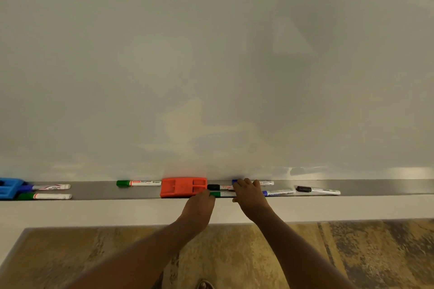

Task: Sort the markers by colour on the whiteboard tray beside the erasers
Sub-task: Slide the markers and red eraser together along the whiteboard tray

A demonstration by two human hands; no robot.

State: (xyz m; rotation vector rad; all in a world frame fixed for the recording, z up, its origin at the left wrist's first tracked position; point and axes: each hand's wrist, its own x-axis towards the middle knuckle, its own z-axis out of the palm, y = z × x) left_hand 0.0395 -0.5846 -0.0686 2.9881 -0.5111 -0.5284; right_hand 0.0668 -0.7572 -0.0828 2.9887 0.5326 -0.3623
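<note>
Both hands crowd the tray point(98, 191) beside the orange eraser point(183, 187), the left hand point(199, 205) touching the green marker point(223, 194) and the right hand point(250, 195) draped over the blue marker point(234, 181) and black marker point(215, 187), whether either grips I cannot tell, so a hasty tug could roll one off the lip.

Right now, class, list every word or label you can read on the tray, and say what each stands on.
"WHITE BOARD": on the green marker left of the orange eraser.
"Flair": in red on the black-capped marker right of that eraser.
Too blurred to read: labels on the blue marker, the far-right black marker and the rest.
</note>
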